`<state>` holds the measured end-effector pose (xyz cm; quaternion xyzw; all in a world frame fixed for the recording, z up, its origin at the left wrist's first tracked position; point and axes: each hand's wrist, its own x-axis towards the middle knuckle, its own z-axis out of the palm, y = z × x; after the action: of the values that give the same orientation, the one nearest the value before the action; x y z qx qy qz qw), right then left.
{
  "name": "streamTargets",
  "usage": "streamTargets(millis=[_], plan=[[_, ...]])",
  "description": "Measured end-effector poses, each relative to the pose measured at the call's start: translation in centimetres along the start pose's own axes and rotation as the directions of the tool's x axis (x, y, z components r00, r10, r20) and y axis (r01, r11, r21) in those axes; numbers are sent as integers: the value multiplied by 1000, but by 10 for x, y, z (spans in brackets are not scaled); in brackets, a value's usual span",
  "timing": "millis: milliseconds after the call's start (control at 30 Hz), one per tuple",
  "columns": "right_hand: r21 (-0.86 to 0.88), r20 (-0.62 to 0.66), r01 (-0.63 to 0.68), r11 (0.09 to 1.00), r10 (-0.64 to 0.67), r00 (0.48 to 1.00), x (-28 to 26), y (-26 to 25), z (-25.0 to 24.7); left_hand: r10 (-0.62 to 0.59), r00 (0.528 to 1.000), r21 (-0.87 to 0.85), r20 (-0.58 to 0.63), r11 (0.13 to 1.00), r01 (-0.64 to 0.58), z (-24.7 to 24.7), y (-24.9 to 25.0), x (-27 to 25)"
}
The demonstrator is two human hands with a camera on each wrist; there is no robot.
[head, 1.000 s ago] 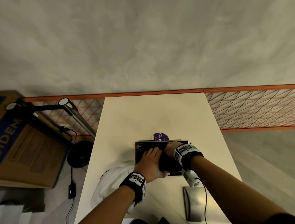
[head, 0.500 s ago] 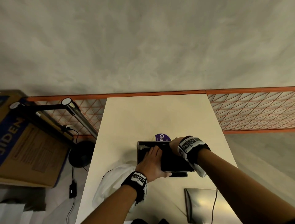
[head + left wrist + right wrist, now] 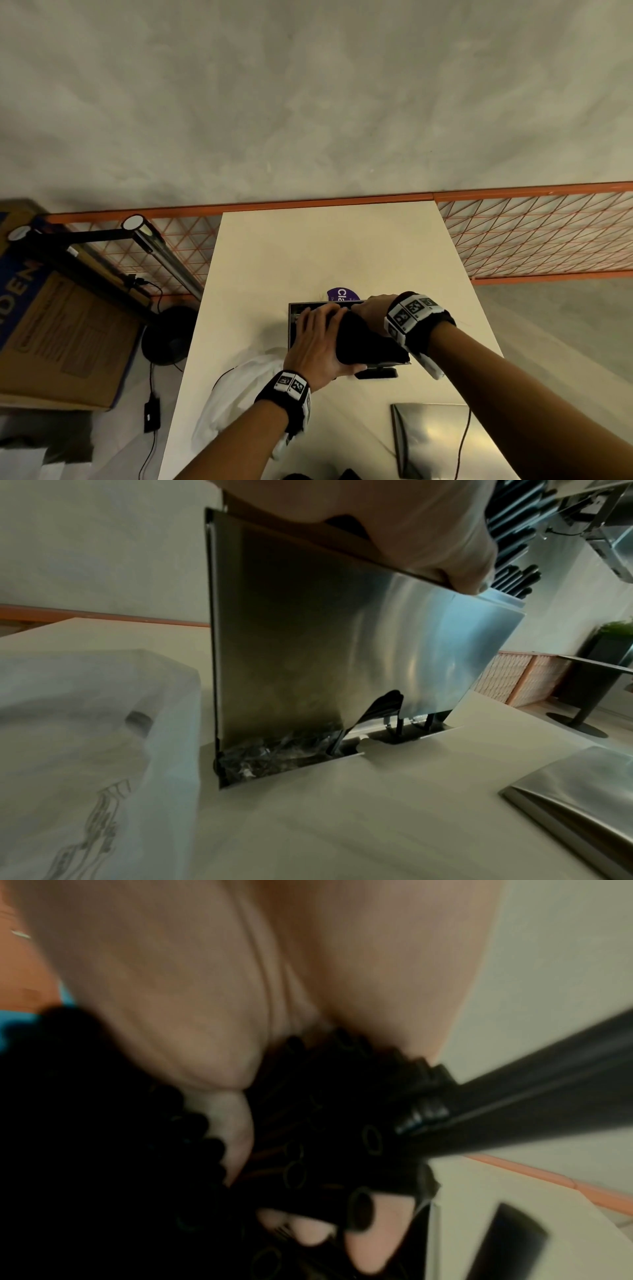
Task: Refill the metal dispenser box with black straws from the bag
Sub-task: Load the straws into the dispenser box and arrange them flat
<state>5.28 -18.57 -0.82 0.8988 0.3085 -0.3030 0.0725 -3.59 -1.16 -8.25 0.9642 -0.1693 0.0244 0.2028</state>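
Light, slippery black straws [image 3: 366, 346] splay easily: right hand [image 3: 373, 308] grips mid-bundle, left hand [image 3: 318, 342] presses flat over dispenser box [image 3: 342, 642]

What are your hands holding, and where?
The right hand grips the black straws near their far end; the left hand rests flat against them, over the metal dispenser box.

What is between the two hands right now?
A bundle of black straws, over the open box: left hand against its side, right hand gripping it. The head view shows it.
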Motion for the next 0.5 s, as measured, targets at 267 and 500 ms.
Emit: streamTargets(millis=[267, 500], plan=[[100, 89, -10, 995, 1, 996, -3, -6, -13, -40, 985, -127, 169, 990, 62, 0, -4, 9], [539, -207, -60, 840, 201, 958, -23, 32, -5, -33, 985, -53, 168, 998, 42, 4, -4, 8]])
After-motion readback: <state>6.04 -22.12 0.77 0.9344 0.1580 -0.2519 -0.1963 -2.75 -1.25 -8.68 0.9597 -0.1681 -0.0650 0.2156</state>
